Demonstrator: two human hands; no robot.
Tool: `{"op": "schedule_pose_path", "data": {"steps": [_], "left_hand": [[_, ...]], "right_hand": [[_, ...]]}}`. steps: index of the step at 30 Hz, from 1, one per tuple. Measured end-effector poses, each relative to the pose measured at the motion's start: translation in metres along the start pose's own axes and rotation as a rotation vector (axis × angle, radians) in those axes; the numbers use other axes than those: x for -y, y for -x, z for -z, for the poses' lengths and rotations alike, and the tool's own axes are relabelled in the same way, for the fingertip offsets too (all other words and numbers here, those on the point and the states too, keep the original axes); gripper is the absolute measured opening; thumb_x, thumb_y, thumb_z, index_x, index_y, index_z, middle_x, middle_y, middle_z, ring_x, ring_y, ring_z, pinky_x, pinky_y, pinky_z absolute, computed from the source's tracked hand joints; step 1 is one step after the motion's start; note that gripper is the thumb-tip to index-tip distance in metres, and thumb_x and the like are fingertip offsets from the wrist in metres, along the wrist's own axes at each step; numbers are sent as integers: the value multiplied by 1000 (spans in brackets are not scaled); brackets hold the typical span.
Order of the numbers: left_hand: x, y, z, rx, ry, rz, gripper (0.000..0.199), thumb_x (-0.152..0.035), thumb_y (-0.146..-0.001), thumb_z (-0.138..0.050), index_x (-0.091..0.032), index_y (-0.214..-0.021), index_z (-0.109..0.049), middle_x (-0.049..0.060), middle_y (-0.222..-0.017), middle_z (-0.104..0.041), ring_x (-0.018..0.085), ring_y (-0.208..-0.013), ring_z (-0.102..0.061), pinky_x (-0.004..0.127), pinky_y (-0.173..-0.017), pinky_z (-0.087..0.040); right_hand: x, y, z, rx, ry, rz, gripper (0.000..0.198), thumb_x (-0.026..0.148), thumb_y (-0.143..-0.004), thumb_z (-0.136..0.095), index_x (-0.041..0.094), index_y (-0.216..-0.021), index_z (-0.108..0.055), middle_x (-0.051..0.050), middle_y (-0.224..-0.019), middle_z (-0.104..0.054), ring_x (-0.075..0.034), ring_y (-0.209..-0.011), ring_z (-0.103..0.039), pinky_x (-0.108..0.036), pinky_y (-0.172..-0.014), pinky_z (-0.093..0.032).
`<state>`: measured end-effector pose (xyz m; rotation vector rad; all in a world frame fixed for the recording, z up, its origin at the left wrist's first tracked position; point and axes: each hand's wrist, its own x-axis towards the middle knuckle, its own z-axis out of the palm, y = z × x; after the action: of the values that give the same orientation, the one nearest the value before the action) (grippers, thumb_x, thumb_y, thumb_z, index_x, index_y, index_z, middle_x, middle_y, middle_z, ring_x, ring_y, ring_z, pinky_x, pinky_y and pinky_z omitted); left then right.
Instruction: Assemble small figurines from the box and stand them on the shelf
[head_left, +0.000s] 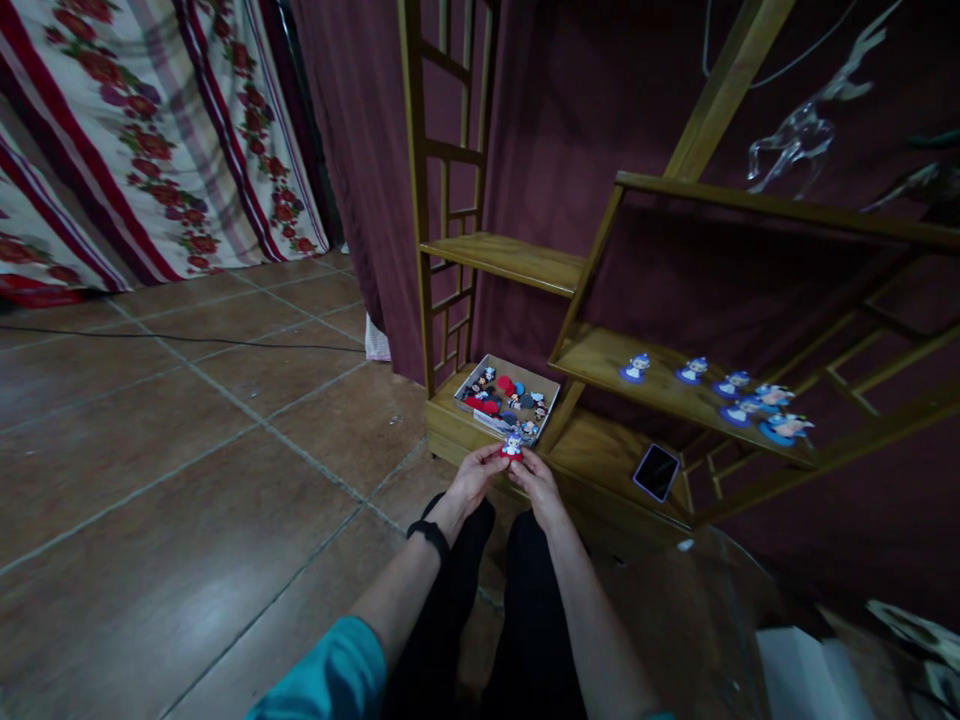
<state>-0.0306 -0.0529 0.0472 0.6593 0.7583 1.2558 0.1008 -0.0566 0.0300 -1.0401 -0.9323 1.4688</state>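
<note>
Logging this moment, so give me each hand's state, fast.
Left hand: closed, holding one side of the red-based figurine.
Right hand: closed, holding the same figurine from the opposite side.

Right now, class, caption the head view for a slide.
Left hand and right hand hold a toy figure near an open box of small toys.

Held figurine [512, 446] indistinct (features too small), white box [802, 668] partly beyond bottom edge.

No text, label, brand, number or sign could be read; none was made out on the red-based figurine [512, 447], the shallow cardboard box [474, 415], the dark-screened mobile device [657, 473] or the black wristband [430, 537].
</note>
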Motion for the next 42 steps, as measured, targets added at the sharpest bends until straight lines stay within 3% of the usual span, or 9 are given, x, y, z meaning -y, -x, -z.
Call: {"op": "schedule_pose_path", "data": {"steps": [13, 30, 35, 42], "left_hand": [[-2, -8, 0, 46, -167, -29, 43, -24, -55, -78, -12, -95, -68, 9, -91, -70, 18, -82, -62, 32, -86, -41], [7, -33, -1, -2, -141, 17, 43, -23, -55, -78, -13, -96, -69, 9, -90, -69, 19, -83, -61, 33, -86, -40], [7, -33, -2, 5, -153, 12, 41, -23, -56, -77, -13, -95, -69, 9, -89, -69, 18, -83, -61, 33, -86, -40], [5, -26, -5, -17, -158, -37, 46, -20, -55, -77, -12, -99, -66, 8, -88, -70, 18, -81, -62, 34, -86, -42]], "right_hand": [[6, -8, 6, 32, 49, 16, 50, 40, -59, -73, 24, -105, -63, -5, -110, -64, -24, -102, -58, -36, -83, -47], [9, -29, 19, 59, 76, 53, 40, 36, -63, -70, 23, -100, -64, -3, -102, -68, -22, -96, -60, -36, -88, -43], [10, -29, 18, 50, 92, 90, 39, 35, -63, -70, 23, -99, -65, -3, -104, -67, -22, -98, -59, -39, -94, -40], [12, -21, 12, 71, 79, 39, 41, 37, -66, -68, 25, -105, -63, -3, -107, -66, -23, -100, -58, -38, -88, -44]]}}
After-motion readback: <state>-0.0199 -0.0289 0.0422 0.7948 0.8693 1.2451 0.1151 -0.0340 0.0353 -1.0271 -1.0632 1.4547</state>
